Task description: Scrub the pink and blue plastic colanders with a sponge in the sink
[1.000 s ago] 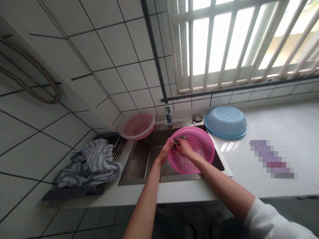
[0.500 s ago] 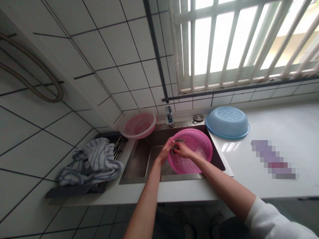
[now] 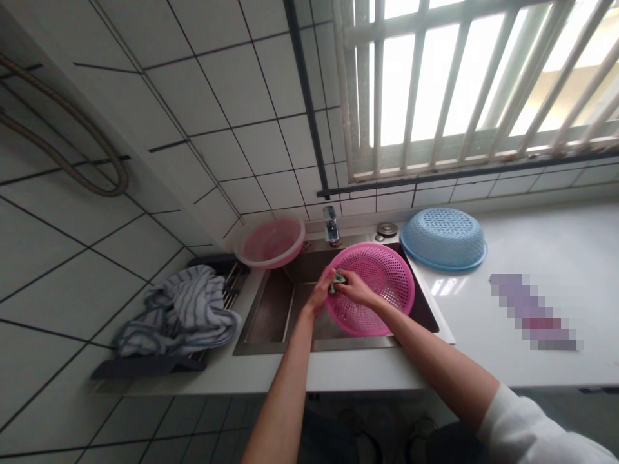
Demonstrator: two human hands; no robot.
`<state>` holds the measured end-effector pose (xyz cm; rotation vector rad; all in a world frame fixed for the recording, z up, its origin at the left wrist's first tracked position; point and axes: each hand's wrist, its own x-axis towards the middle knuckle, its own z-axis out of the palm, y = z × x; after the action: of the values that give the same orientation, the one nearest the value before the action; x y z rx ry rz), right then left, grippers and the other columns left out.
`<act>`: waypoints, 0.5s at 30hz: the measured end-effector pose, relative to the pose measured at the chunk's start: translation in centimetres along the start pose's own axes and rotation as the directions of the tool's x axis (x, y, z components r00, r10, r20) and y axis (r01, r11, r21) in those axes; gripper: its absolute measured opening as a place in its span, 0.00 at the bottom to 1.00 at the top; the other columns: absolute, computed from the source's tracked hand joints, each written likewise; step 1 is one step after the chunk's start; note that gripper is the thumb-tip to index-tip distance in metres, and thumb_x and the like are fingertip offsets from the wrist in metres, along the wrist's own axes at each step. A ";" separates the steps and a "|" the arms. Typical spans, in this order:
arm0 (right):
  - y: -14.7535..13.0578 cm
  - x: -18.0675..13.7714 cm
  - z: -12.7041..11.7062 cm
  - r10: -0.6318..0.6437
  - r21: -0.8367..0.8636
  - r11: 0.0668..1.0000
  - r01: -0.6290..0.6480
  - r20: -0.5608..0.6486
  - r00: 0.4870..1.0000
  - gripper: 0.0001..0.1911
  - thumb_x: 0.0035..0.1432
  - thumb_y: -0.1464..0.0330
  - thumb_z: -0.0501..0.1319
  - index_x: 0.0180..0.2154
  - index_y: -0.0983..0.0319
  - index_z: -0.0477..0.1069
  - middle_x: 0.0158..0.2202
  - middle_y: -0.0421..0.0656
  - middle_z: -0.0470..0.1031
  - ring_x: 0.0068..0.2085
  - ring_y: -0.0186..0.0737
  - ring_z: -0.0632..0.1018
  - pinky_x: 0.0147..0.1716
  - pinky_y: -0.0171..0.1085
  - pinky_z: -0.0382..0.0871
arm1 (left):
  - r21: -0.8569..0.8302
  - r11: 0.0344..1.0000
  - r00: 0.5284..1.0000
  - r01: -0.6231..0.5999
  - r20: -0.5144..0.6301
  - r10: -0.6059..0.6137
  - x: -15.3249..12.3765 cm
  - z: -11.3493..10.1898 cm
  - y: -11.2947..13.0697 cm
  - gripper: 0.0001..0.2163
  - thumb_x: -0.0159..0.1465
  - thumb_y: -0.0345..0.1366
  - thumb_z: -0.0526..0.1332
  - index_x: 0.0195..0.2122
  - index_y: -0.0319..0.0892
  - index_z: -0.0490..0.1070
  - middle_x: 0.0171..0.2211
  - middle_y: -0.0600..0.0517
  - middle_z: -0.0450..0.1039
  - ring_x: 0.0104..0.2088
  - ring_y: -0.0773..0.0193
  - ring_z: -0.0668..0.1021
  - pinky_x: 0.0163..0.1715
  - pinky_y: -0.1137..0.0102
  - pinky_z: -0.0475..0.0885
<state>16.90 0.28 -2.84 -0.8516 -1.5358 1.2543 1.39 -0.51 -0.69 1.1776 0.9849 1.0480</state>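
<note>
A bright pink perforated colander [image 3: 382,283] leans tilted in the steel sink [image 3: 271,322]. My left hand [image 3: 320,295] grips its left rim. My right hand [image 3: 354,290] presses a small grey-green scrubbing cloth [image 3: 337,280] against the inside of the colander near that rim. Both hands meet at the same spot, over the sink basin. Most of the cloth is hidden by my fingers.
A pale pink basin [image 3: 271,241] sits at the sink's back left, the tap [image 3: 331,225] behind the colander. A blue colander [image 3: 443,238] lies upside down on the white counter [image 3: 532,258]. A striped towel [image 3: 181,312] lies on a drying rack at left. Tiled wall and barred window stand behind.
My hands and the cloth have shifted slightly along the colander's left rim, the cloth now bunched tighter under my fingers. The colander has tilted a little. The view has drifted slightly.
</note>
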 end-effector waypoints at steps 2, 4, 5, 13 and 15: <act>0.1 0.4 -0.7 -0.003 -0.010 1.000 0.001 -0.232 0.973 0.11 0.56 0.61 0.61 0.38 0.61 0.71 0.38 0.44 0.76 0.36 0.41 0.74 0.38 0.37 0.69 | 0.009 1.000 1.000 0.002 0.026 -0.002 -0.1 0.2 0.0 0.32 0.61 0.60 0.67 0.61 0.46 0.74 0.59 0.44 0.77 0.63 0.46 0.74 0.66 0.52 0.64; 0.2 0.8 -1.7 0.005 -0.017 1.000 -0.012 -0.370 0.929 0.13 0.57 0.60 0.60 0.41 0.61 0.70 0.40 0.45 0.76 0.39 0.42 0.74 0.40 0.38 0.69 | 0.044 0.999 0.998 -0.020 0.058 0.018 -0.3 0.5 0.3 0.30 0.62 0.58 0.67 0.61 0.47 0.73 0.60 0.44 0.76 0.63 0.46 0.74 0.65 0.53 0.65; 0.2 0.9 -2.1 0.006 -0.025 1.000 -0.017 -0.376 0.927 0.13 0.58 0.60 0.59 0.41 0.61 0.70 0.41 0.45 0.76 0.39 0.43 0.75 0.40 0.38 0.70 | 0.075 0.996 0.997 -0.040 0.068 0.035 -0.4 0.6 0.4 0.30 0.63 0.58 0.67 0.60 0.47 0.73 0.59 0.44 0.76 0.62 0.47 0.74 0.65 0.54 0.65; 0.2 -0.4 -0.2 -0.046 -0.112 0.992 0.054 0.073 0.996 0.07 0.57 0.67 0.58 0.38 0.61 0.70 0.35 0.42 0.75 0.34 0.39 0.73 0.35 0.36 0.68 | 0.071 0.997 0.998 -0.015 0.057 0.011 -0.6 -0.3 0.5 0.26 0.60 0.54 0.71 0.53 0.43 0.70 0.50 0.46 0.78 0.53 0.55 0.78 0.58 0.60 0.71; -0.1 -0.7 0.3 -0.049 -0.079 0.995 0.061 0.150 0.988 0.12 0.57 0.69 0.58 0.43 0.62 0.72 0.38 0.43 0.76 0.34 0.38 0.74 0.35 0.35 0.69 | -0.034 0.999 0.997 0.012 0.080 -0.010 -0.5 -0.4 0.4 0.27 0.61 0.54 0.69 0.55 0.44 0.70 0.52 0.45 0.78 0.55 0.54 0.78 0.59 0.59 0.70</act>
<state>16.85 -0.50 -2.91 -0.7781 -1.7285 1.2433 0.87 -0.94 -0.33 1.1755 0.9066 0.9982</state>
